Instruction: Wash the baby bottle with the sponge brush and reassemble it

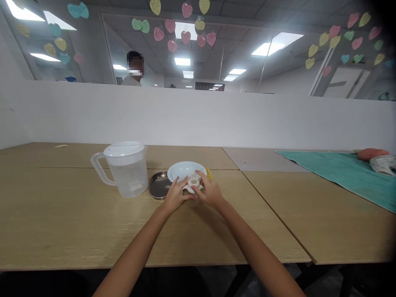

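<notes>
Both hands are closed around a small baby bottle top [194,182] with a clear teat and a white ring with side grips. My left hand [176,197] pinches it from the left. From the right, my right hand [210,190] holds it with the fingers curled over. Just behind it is a pale blue-white plate or shallow bowl [181,168], partly covered by the hands. To the left lies a round, shallow metal dish [158,186], its right edge hidden. Something yellow [209,173] shows behind my right hand.
A clear plastic pitcher [130,173] with a lid and handle stands on the wooden table [77,222] at left. A green cloth [340,169] lies at right, with an orange-red item [372,154] on it. A person [133,72] is beyond the glass.
</notes>
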A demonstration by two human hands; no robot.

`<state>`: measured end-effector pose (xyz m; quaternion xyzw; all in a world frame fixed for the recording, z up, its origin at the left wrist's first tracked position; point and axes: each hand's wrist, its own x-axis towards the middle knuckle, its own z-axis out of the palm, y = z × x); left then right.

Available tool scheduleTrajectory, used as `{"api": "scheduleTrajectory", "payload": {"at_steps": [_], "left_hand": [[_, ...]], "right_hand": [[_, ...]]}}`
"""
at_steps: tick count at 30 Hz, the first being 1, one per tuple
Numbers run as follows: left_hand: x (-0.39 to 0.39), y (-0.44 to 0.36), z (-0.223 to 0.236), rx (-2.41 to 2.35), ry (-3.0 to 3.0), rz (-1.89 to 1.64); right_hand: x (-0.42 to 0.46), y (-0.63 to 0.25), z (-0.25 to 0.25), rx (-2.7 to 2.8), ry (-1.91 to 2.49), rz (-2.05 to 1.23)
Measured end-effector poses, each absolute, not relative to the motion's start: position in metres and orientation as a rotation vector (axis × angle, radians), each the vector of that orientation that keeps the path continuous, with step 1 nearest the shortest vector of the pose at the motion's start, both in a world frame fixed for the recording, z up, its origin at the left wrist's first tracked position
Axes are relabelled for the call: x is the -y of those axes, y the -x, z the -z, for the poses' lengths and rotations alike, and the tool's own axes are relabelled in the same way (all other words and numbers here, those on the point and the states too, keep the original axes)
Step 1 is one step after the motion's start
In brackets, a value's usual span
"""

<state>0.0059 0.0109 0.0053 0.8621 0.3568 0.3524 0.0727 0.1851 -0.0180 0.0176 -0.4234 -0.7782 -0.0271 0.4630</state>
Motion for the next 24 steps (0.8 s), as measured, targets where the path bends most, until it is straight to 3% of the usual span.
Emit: {"api": "scheduleTrajectory", "payload": {"at_steps": [15, 24], "left_hand": [[-0.0071, -0.0112, 0.001, -1.079, -2.475, -1.126], [-0.0044, -0.0109, -0.0021, -1.05, -2.502, -1.139]], "right_hand": [[0.0137, -0.18, -0.0161, 1.673, 0.941, -0.431], [0.0115, -0.1795, -0.0185, 1.595, 0.941, -0.554]]}}
